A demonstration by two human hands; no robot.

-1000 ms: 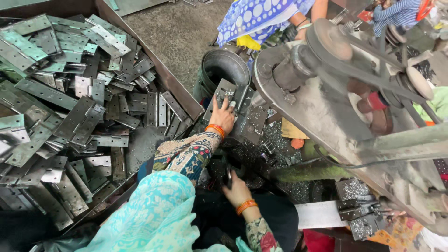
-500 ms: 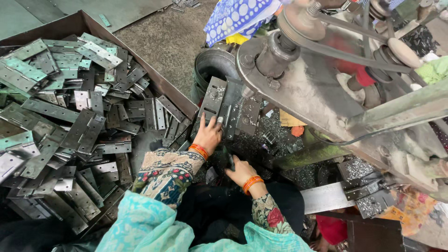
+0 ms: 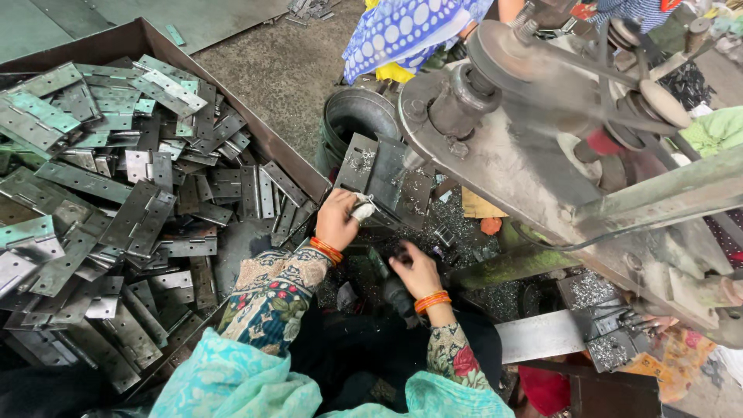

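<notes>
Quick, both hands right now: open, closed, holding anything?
Left hand: closed on a metal plate, a pale rag by the fingers.
Right hand: curled on a dark part of the machine; what it grips cannot be told.

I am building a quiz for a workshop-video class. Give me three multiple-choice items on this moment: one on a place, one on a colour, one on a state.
1. Where does the heap of metal hinges lie?
A. On the person's left, in a brown tray
B. On top of the machine
C. Inside the dark bucket

2. What colour are the bangles on the wrists?
A. Silver
B. Orange
C. Blue

3. What is the left hand doing?
A. Lying flat and open on the floor
B. Gripping a small pale object beside a grey metal plate
C. Resting on the hinge heap

Answers: 1 A, the brown tray holds the heap at left. 2 B, orange bands ring both wrists. 3 B, its fingers curl round the small pale object next to the grey metal plate.
</notes>
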